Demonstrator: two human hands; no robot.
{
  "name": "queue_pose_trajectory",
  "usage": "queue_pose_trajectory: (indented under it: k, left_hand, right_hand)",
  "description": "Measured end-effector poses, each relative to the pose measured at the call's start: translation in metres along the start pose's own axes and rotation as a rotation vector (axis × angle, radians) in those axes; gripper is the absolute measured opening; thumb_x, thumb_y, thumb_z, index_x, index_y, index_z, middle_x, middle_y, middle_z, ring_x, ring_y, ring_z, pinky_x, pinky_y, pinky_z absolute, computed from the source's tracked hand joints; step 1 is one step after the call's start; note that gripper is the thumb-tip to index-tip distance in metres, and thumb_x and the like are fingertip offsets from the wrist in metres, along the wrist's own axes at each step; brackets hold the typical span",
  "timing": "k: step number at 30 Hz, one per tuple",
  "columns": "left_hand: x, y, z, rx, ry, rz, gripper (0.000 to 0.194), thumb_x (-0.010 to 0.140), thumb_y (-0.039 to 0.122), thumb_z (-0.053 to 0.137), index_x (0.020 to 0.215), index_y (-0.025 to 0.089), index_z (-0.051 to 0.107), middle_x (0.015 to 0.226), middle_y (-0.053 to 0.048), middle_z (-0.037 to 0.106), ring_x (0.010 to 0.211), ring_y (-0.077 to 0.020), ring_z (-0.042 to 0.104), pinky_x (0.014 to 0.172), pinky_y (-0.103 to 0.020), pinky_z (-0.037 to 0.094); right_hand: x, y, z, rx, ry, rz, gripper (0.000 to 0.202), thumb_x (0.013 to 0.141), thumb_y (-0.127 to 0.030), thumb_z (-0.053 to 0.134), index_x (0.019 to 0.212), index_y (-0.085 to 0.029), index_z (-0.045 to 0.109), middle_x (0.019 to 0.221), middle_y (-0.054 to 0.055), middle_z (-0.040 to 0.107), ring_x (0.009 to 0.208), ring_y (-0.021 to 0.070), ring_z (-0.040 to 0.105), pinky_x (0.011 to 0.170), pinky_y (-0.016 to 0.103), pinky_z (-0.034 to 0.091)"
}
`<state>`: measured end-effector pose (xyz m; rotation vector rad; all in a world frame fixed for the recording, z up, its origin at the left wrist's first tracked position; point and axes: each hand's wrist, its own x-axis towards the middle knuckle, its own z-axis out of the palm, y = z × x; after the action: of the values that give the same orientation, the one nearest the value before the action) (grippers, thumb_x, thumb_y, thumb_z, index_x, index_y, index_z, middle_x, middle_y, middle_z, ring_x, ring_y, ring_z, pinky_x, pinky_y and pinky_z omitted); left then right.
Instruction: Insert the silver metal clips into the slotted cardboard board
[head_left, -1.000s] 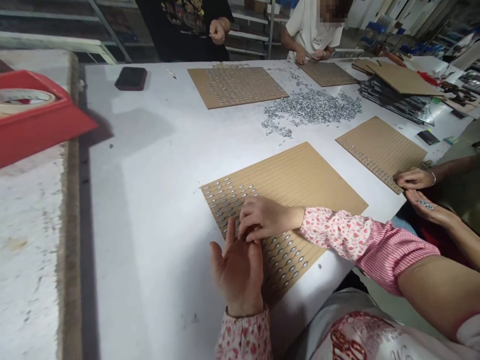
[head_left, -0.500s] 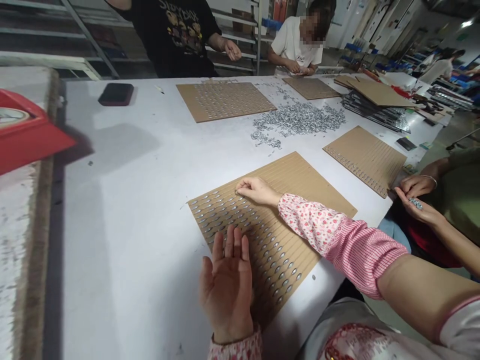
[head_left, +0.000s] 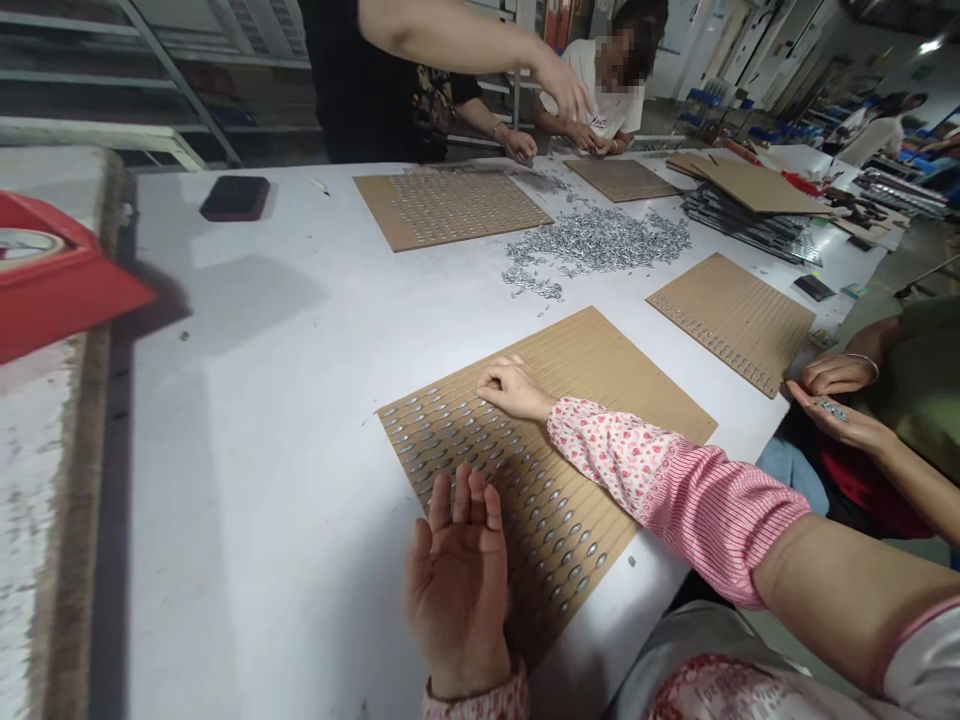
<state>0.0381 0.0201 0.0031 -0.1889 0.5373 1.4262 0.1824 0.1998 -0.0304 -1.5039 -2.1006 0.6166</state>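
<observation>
My right hand (head_left: 514, 388) rests on the brown grooved board (head_left: 611, 375), its thumb and fingers pinched at the end of a row. Whatever lies between the fingertips is too small to make out. Rows of small silver oval metal pieces (head_left: 550, 532) cover the left and lower part of this board. In front of its lower left edge, my left hand (head_left: 459, 590) is held palm up, fingers stretched out, and no piece shows on the palm. Patterned sleeves cover both my forearms.
A heap of loose silver pieces (head_left: 600, 240) lies beyond my board. Co-workers sit and stand around the white table (head_left: 247, 450) with similar boards (head_left: 731, 320). A red container (head_left: 67, 275) stands at left, near a dark box (head_left: 235, 198). Boards are stacked (head_left: 765, 183) at far right.
My right hand has shifted very slightly along the row, still pinched. My left hand stays palm up. Across the table, a co-worker in black has reached an arm out to the right.
</observation>
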Motion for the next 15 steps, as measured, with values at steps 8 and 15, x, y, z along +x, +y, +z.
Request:
queue_pose_trajectory:
  k: [8,15]
  left_hand:
    - [0.002,0.001,-0.005,0.043,-0.05,0.007,0.03,0.085,0.033,0.055,0.107,0.018,0.067,0.11,-0.006,0.07,0.105,-0.0166,0.061,0.093,-0.029,0.048]
    - [0.003,0.003,-0.007,0.032,-0.044,0.013,0.029,0.086,0.031,0.053,0.108,0.018,0.066,0.107,-0.006,0.07,0.1,-0.017,0.062,0.088,-0.029,0.05]
  right_hand:
    - [0.001,0.0,0.0,0.051,0.024,0.041,0.009,0.08,-0.024,0.06,0.084,-0.018,0.066,0.087,0.001,0.06,0.092,0.0167,0.047,0.088,0.029,0.033]
    - [0.0,0.016,0.001,0.008,-0.03,-0.099,0.013,0.079,-0.029,0.065,0.078,-0.016,0.064,0.084,0.002,0.054,0.092,0.0161,0.044,0.089,0.028,0.031]
